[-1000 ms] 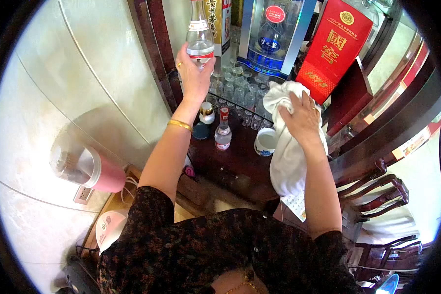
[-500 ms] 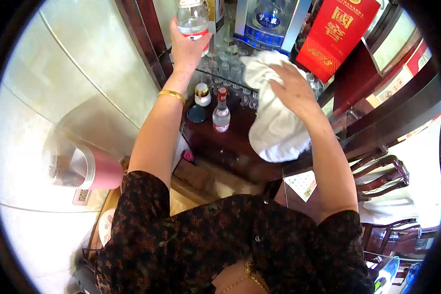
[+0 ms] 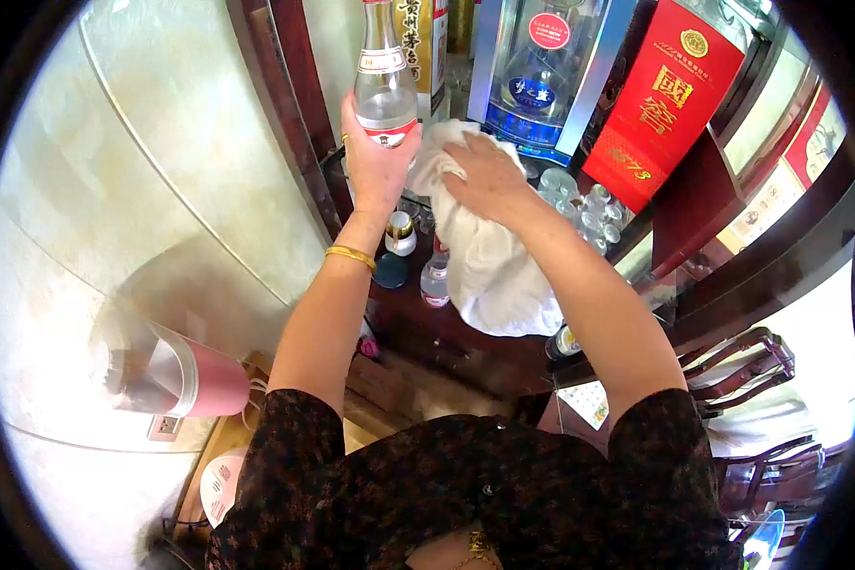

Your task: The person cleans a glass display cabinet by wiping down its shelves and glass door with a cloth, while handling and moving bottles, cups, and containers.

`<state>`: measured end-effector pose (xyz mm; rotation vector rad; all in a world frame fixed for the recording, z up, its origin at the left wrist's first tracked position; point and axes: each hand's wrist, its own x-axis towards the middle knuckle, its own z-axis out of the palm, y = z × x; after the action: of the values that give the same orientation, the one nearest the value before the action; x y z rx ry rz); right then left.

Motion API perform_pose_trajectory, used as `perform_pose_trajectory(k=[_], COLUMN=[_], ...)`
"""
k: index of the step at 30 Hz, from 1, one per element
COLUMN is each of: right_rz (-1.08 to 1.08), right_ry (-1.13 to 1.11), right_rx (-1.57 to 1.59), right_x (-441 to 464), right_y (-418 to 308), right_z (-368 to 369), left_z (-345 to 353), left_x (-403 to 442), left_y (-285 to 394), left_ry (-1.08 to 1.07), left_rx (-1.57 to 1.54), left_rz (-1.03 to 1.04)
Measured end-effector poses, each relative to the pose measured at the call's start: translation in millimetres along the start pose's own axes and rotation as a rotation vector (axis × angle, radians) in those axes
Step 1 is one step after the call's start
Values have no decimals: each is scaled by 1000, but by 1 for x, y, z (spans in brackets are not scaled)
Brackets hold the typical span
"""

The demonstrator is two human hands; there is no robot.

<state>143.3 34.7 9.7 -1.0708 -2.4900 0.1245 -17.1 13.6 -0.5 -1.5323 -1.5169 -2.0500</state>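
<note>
Upright in my left hand (image 3: 378, 166) is a clear glass bottle (image 3: 386, 95) with a red and white label, my fingers wrapped round its lower part. My right hand (image 3: 489, 180) lies on a white cloth (image 3: 494, 271) and presses it against the glass shelf, close to the bottle. The cloth hangs down over the shelf's front edge and partly hides a small clear bottle (image 3: 435, 280) below. A white and gold jar (image 3: 401, 235) and a dark round lid (image 3: 390, 270) are left of that small bottle.
Behind my hands stand a blue and silver boxed bottle (image 3: 532, 90) and a tall red box (image 3: 665, 100). Small glasses (image 3: 594, 214) are right of the cloth. A dark wooden post (image 3: 290, 104) rises at the left, with a pink container (image 3: 214, 378) lower down.
My right hand and the cloth have moved left across the shelf, towards the held bottle. Glasses at the right have come into view, and the small bottle below is now partly covered.
</note>
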Motion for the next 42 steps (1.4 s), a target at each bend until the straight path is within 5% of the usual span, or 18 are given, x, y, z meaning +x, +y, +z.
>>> perform_pose_trajectory(k=[5,11,18,22,32,42], right_rz=[-126,16,391,373,480,646], right_ry=[21,-139,-9,215,326,341], right_rx=[-28,-68,-223,-335,-493,-490], right_x=[35,-23,-111,-138,-188,-198], right_y=[7,17,65,75,28,42], right_z=[21,-29,-63,-59,-63,-66], left_z=[1,0,-1,-9,-4,17], left_x=[-2,-3,-4,-4,9,-18], left_y=[3,1,4,18,-15,52], left_ry=[13,4,-33,-98,-220,-349], left_rx=[63,37,49,43,-229,-352], left_rz=[-26,-9,-59,-198,-192,-135])
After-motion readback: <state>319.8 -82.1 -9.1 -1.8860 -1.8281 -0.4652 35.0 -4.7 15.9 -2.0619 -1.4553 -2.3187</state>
